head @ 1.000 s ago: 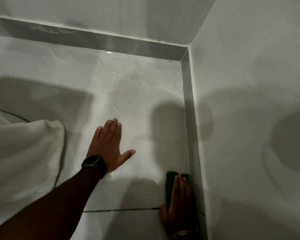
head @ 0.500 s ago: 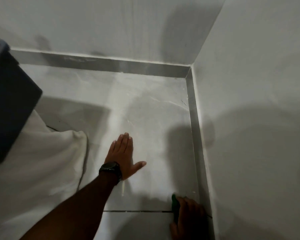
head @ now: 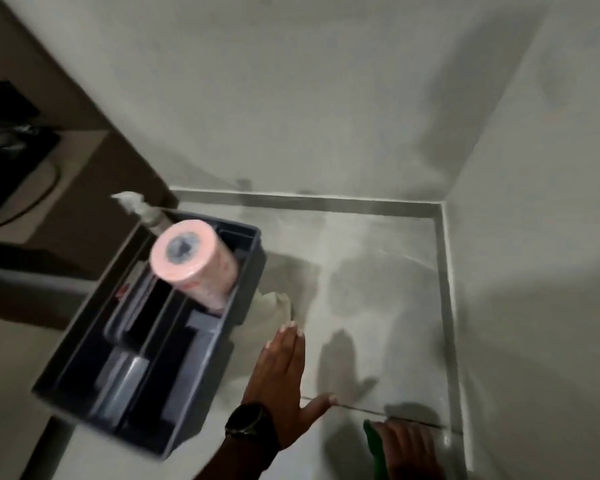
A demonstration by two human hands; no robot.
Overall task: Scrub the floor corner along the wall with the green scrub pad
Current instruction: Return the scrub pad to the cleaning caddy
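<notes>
A person's right hand [head: 407,448] lies flat over the green scrub pad [head: 373,445], fingers [head: 400,432] close together pressing it to the tiled floor [head: 371,271] beside the grey skirting [head: 448,306] at the foot of the right-hand wall [head: 541,237], the pad showing only at the fingers' left edge. The left hand [head: 284,379], a black wristwatch [head: 248,422] at its wrist, rests palm-down on the floor to the left, four fingers [head: 288,344] together and thumb splayed along a grout line [head: 361,409]. Just left of those fingers stands a grey caddy [head: 84,358] holding a pink-wrapped paper roll [head: 194,263], with pale cloth [head: 274,308] beside it.
</notes>
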